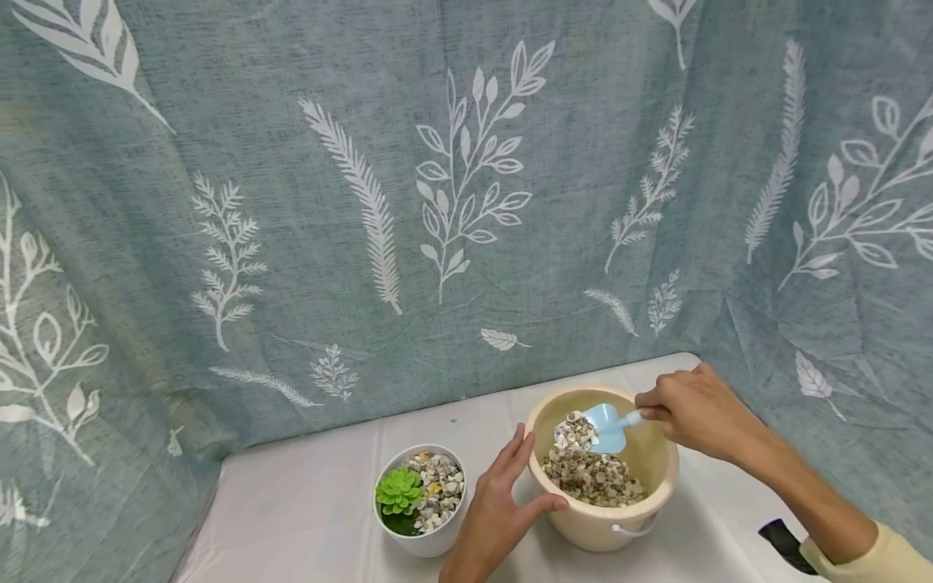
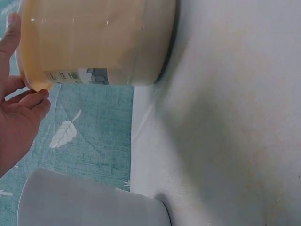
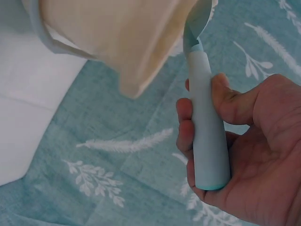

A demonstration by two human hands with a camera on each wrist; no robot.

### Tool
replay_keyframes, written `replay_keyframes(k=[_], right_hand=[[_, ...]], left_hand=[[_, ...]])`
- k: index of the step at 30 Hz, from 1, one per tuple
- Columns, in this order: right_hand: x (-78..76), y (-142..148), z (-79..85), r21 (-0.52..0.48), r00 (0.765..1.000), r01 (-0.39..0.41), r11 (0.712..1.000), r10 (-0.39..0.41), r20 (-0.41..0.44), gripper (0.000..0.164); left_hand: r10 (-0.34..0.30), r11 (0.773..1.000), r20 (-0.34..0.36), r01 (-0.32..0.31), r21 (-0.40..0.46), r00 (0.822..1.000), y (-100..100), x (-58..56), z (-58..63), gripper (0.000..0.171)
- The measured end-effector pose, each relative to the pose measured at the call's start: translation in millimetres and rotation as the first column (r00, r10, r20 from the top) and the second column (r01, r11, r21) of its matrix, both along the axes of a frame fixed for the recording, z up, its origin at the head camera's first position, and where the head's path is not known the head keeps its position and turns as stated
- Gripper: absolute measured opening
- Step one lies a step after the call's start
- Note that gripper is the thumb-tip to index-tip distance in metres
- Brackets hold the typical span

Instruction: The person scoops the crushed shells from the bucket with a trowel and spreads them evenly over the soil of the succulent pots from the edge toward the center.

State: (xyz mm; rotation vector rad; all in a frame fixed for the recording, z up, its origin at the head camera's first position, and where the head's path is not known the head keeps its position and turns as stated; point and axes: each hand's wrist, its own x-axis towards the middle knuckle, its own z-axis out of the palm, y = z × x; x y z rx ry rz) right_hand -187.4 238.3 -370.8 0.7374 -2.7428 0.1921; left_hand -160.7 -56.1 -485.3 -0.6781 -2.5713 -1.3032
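Note:
My right hand [image 1: 692, 411] grips the pale handle of a small light-blue shovel [image 1: 609, 427]. Its blade, loaded with small pebbles [image 1: 576, 431], is over the inside of a cream bucket [image 1: 594, 526]. Thumb and fingers wrap that handle [image 3: 207, 127] in the right wrist view. Brownish gravel [image 1: 594, 479] lies in the bucket below the blade. My left hand [image 1: 499, 506] holds the bucket's rim at its left near side, fingers at the left and thumb along the front. To the left stands a white pot [image 1: 419, 544] with a green succulent [image 1: 398, 491] and mixed pebbles.
A white cloth [image 1: 306, 502] covers the table. Patterned blue-green fabric [image 1: 306, 243] hangs behind and at both sides. The bucket's handle [image 1: 632, 530] hangs down at its front. A black object [image 1: 787, 544] is near the right sleeve.

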Motion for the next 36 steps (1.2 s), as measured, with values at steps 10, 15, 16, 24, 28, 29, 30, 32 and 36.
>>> replay_keyframes(k=[10,15,16,24,28,29,30,32,36], right_hand=[[11.6,-20,17.2,-0.031,1.000,0.022,0.999,-0.022,-0.003,0.021],[14.8,-41,20.8,-0.051,1.000,0.003,0.999,-0.004,-0.008,0.015],[15.0,-47,20.8,-0.054,1.000,-0.007,0.999,0.007,-0.012,0.015],[14.7,-95,14.0,-0.092,0.993,-0.119,0.989,0.118,-0.018,0.043],[12.4,-116,10.5,-0.064,0.986,-0.168,0.984,0.167,-0.022,0.037],[11.8,-121,9.5,-0.050,0.984,-0.178,0.983,0.177,-0.027,0.037],[11.2,-126,8.6,-0.039,0.983,-0.185,0.982,0.184,-0.030,0.035],[10.2,-136,6.3,-0.025,0.980,-0.198,0.980,0.197,-0.033,0.035],[10.1,-156,2.7,-0.017,0.977,-0.212,0.977,0.212,-0.032,0.037]], left_hand=[[0.024,0.996,-0.064,-0.030,-0.086,0.998,-7,11.1,4.3,0.085],[0.082,0.991,-0.164,-0.097,-0.087,0.983,-26,26.6,9.5,0.065],[0.113,0.989,-0.188,-0.129,-0.074,0.976,-32,30.2,10.5,0.059],[0.487,0.872,-0.269,-0.445,0.204,0.831,-84,43.1,6.1,0.045],[0.529,0.831,-0.096,-0.492,0.258,0.843,-107,46.9,3.6,0.069],[0.523,0.832,-0.045,-0.498,0.245,0.851,-112,47.6,3.2,0.076],[0.515,0.834,0.002,-0.501,0.230,0.857,-115,47.8,2.7,0.083],[0.497,0.845,0.075,-0.501,0.187,0.865,-121,47.6,1.1,0.096],[0.472,0.865,0.148,-0.489,0.115,0.869,-131,46.5,-5.2,0.114]])
